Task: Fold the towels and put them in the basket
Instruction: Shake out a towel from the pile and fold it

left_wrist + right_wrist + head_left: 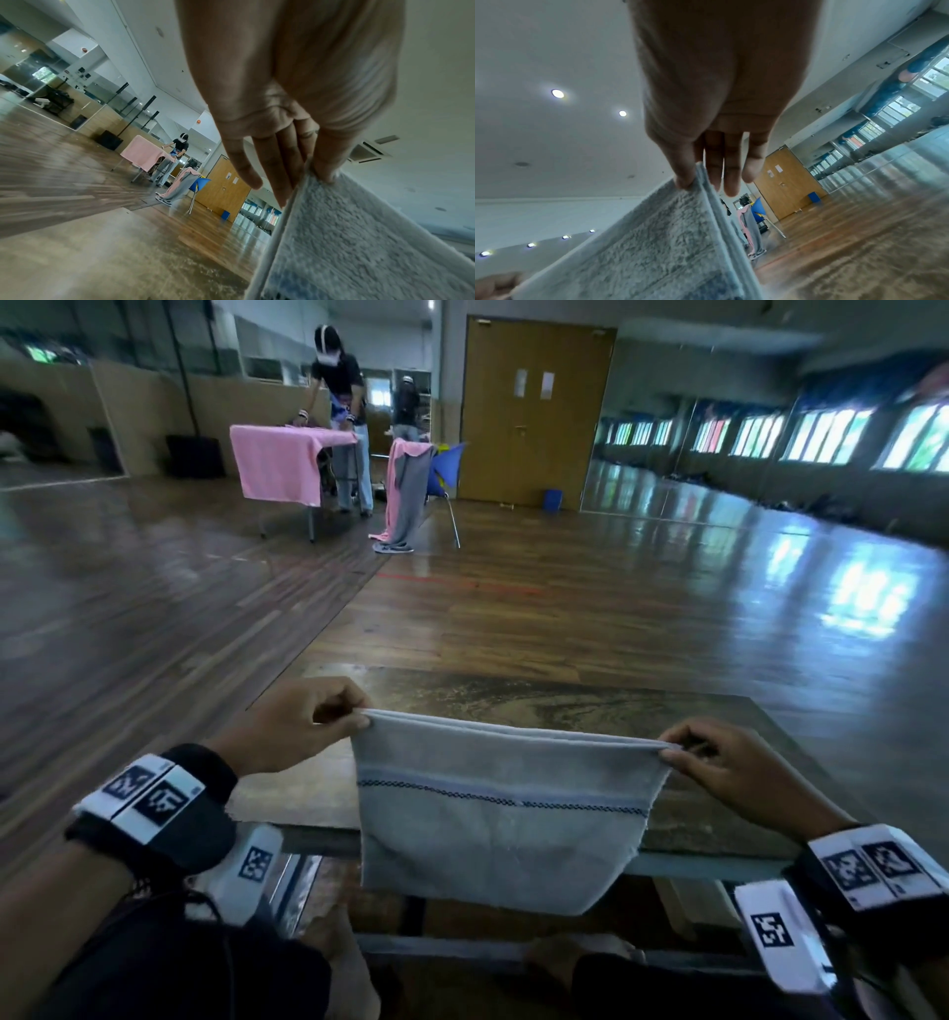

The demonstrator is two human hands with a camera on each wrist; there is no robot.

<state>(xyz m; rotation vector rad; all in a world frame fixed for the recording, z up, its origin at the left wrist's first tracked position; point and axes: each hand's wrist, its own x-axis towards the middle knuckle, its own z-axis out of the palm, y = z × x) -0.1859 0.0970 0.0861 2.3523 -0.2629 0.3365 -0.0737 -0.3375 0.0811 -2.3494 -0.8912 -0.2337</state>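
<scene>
A person's left hand (295,719), raised at the left above the near-left corner of a worn wooden desk (565,706), pinches the upper left corner of a grey towel (500,809) between thumb and curled fingers. The left wrist view shows the thumb pressed on the nearer face of the cloth and the other fingers (279,172) lying long behind its doubled edge. A black band with white coded tags wraps the wrist.

The towel hangs folded double between the two hands, its top edge stretched nearly level, a blue woven stripe crossing it below the fold. Its lower edge drops past the desk's near rim, in front of the person's knees; whether the cloth touches the rim cannot be told.

At the right, the right hand (729,770) grips the opposite top corner the same way, thumb in front, fingers (731,174) behind, held slightly lower than the left and over the desk's right half.

Beyond the desk's far edge, polished wooden floor (565,608) runs open to a yellow double door (534,408). Far off to the left, another person (341,403) works at a table draped in a pink towel (280,464), beside a chair (436,474) hung with pink and grey cloths.
</scene>
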